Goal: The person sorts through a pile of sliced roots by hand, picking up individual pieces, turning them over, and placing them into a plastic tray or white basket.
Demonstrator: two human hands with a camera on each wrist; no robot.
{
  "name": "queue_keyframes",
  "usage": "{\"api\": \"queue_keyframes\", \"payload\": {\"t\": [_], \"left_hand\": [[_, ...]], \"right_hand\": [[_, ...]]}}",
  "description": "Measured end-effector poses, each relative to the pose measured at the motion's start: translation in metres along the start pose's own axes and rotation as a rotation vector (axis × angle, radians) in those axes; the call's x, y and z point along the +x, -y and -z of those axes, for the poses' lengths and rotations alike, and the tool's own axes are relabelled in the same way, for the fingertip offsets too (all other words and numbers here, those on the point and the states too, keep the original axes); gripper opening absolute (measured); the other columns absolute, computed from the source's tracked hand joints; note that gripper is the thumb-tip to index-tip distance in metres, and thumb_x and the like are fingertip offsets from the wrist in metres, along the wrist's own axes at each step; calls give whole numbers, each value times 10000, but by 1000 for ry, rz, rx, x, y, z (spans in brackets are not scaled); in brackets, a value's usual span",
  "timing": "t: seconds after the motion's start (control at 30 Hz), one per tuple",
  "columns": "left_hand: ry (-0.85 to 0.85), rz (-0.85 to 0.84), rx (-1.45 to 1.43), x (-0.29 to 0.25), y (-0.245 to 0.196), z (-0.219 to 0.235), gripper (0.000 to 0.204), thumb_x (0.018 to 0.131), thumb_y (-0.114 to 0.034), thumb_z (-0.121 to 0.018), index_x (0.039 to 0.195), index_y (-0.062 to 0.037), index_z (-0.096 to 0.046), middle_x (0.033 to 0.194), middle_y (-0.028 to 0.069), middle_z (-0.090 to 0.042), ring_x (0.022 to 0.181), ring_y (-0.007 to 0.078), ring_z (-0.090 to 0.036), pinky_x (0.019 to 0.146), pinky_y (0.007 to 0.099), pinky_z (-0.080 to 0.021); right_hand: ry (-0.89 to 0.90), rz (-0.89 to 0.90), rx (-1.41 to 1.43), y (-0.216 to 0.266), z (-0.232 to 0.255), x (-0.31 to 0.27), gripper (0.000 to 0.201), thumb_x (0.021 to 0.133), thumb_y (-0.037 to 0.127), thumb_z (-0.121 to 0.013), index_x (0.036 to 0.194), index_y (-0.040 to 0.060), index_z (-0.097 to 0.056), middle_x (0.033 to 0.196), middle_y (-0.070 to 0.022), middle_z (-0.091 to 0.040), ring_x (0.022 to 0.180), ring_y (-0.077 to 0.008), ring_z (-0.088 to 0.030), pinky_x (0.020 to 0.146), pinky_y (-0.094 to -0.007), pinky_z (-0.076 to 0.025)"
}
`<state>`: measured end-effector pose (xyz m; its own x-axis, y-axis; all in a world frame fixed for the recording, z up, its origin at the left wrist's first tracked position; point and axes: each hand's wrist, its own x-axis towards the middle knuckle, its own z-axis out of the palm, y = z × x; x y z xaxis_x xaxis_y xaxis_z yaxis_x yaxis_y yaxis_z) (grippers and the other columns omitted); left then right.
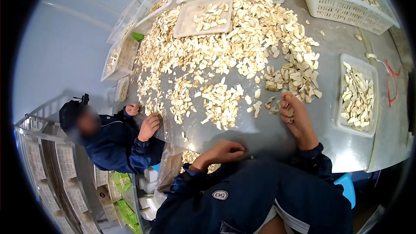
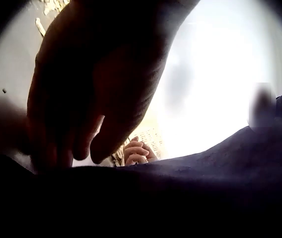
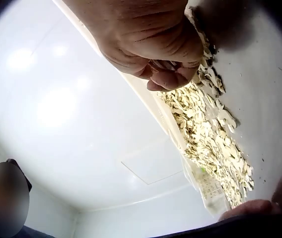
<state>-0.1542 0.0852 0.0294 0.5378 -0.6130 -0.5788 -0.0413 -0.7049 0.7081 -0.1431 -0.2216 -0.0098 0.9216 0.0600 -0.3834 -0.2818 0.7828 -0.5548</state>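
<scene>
A broad heap of pale, brown-edged dried slices (image 1: 247, 39) covers much of the metal table. At the near right end of the heap, my right hand (image 1: 299, 119) has its fingers curled round a few dried slices, whose edges show between fingers and palm. The right wrist view has the same curled hand (image 3: 151, 44) close over the table, beside the slices (image 3: 205, 129). My left hand (image 1: 225, 151) hangs loosely bent at the table's near edge, in front of my jacket, holding nothing. It is a dark silhouette (image 2: 86, 89) in the left wrist view.
A shallow white tray of slices (image 1: 375, 104) stands at the right; another tray (image 1: 182, 24) sits on the heap. White perforated baskets (image 1: 346, 15) line the far side. At left, another person (image 1: 117, 143) works at small piles. Red string (image 1: 388, 91) lies far right.
</scene>
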Motion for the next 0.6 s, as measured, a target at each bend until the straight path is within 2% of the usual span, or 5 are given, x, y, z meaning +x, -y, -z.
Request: {"api": "queue_keyframes", "payload": {"t": [0.17,0.3,0.4,0.43,0.6], "left_hand": [[-553,-105,29,7,23,17,234,915,-116,-711,1130,-28,-686,1075,97,-705,938,186,-674,831,312,-538],[-639,-144,79,21,7,24,237,895,-159,-685,1105,-51,-669,1014,122,-690,909,282,-692,777,359,-548],[-587,-270,244,41,-24,18,218,883,-90,-692,1091,-33,-662,1018,123,-683,914,295,-684,801,348,-549],[-601,-394,331,52,-29,14,200,876,-123,-668,1064,-55,-652,1020,129,-643,938,354,-619,803,414,-525],[-603,-586,409,92,-63,1,140,840,-82,-692,966,-35,-653,987,131,-617,920,351,-602,808,429,-509]], "right_hand": [[-5,-3,-17,1,-1,-1,174,1028,216,-522,1119,76,-571,854,21,-546,653,-65,-501,497,-208,-367],[-13,-1,-28,2,-1,-1,172,1027,214,-519,1121,78,-568,851,22,-547,651,-66,-502,498,-210,-369],[-21,9,-27,2,0,0,171,1027,210,-517,1123,77,-566,847,22,-545,646,-68,-502,497,-213,-370],[-26,13,-28,3,1,0,171,1027,208,-517,1123,76,-566,845,21,-545,644,-68,-501,497,-214,-370],[-62,92,31,7,9,2,169,1031,207,-514,1113,71,-572,843,17,-549,636,-69,-500,494,-218,-375]]}}
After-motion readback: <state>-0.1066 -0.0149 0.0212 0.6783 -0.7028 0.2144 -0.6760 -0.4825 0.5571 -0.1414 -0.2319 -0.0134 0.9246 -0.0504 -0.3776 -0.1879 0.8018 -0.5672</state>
